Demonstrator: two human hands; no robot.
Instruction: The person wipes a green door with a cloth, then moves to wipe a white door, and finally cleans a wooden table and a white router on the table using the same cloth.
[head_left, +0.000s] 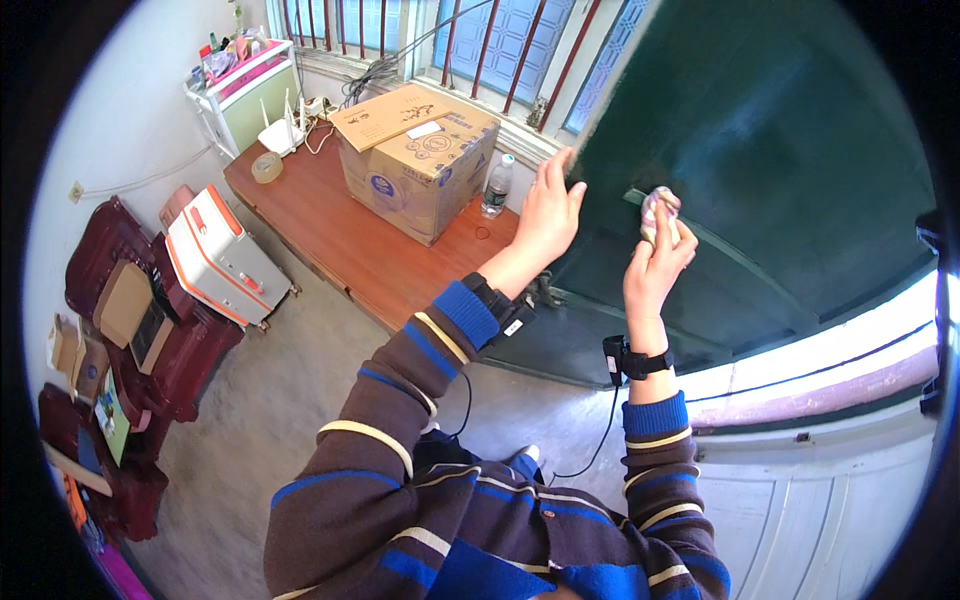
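My right hand (658, 262) grips a crumpled, light-coloured patterned cloth (663, 202) against a dark green door panel (757, 165). The cloth lies near a raised moulding strip (739, 259) on the panel. My left hand (551, 214) is raised at the door's left edge with its fingers apart and nothing in it. Whether its fingertips touch the edge I cannot tell. Below my hands, a dark metal latch or handle (541, 291) sits on the door's edge, partly hidden by my left wrist.
A wooden table (300, 202) at the left holds a cardboard box (405, 187), a plastic bottle (497, 187), a tape roll (267, 167) and a white router (283, 135). Barred windows (502, 52) stand behind. A white suitcase (225, 255) and dark red wooden chairs (202, 352) stand further left.
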